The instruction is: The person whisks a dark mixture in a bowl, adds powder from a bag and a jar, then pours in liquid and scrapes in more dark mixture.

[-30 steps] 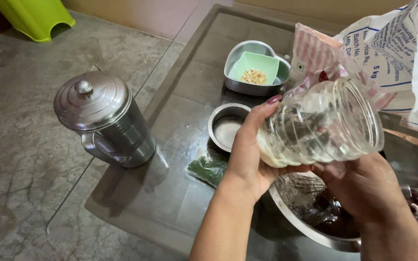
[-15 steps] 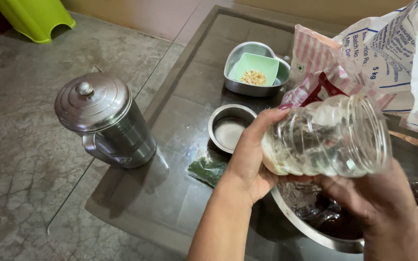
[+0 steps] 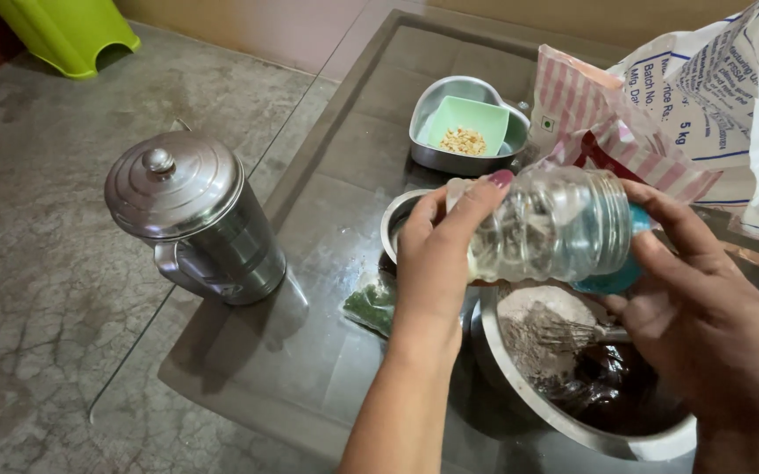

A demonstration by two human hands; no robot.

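The left hand (image 3: 436,263) has its grip around the body of the clear plastic bottle (image 3: 551,230), held sideways above the steel bowl (image 3: 529,395), while the right hand (image 3: 704,307) grasps its blue cap (image 3: 612,276); it looks light, smooth, probably slippery, best held mid-body.
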